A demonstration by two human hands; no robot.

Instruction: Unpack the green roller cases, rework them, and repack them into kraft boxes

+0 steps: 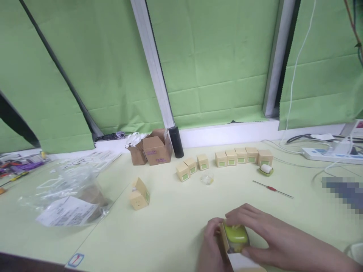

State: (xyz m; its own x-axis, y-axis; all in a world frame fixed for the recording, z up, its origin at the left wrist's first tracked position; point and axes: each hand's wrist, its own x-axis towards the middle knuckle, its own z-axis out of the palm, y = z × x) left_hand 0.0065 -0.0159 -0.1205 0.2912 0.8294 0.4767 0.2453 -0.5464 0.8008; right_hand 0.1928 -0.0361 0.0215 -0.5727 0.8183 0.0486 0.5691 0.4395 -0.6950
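While the left hand (211, 241) is bracing the small open box (227, 247) at the desk's (170, 226) near edge, the right hand (255, 230) is pinching the green case (236, 234), its long axis lying roughly left-right.

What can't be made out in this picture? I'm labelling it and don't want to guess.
- Head view: the green item is half covered by the left hand and right hand; its shape is unclear.
- The open small box beneath it is cut off by the bottom edge.
- A pixelated patch hides whatever lies at the right.
- Print on the plastic bag label is too small to read.
- The clear object is too blurred to identify.
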